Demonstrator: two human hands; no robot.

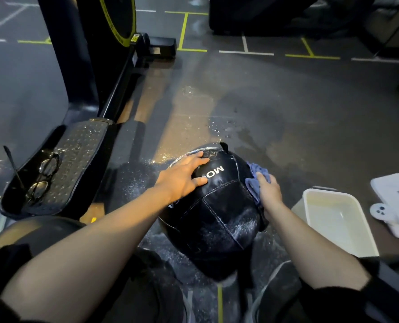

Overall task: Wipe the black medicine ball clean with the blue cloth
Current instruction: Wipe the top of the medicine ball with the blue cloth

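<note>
Wet gym floor (275, 108) fills the view, with a black exercise machine (82, 66) along the left, its footplate (77, 159) carrying a pair of glasses (43, 177). The black medicine ball (213, 215) sits centre-low on the floor between the person's knees, seams and white lettering up, droplets on its near right panel. A white tub (338, 220) stands just right of the ball, a white handheld device (387, 213) beyond it. Left hand (182, 178) is spread flat on the ball's upper left, fingers wide, bracing it, nothing in it. Right hand (269, 192) presses the bunched blue cloth (256, 180) against the ball's right side, fingers curled over it. Step looks like mid-wipe, right flank; near panel likely still wet. Next move probably calls for dragging the cloth down over that panel, or rolling the ball under the left hand to bring up fresh surface. Room: open floor ahead; tub edge crowds the right elbow, machine base limits rolling left.
</note>
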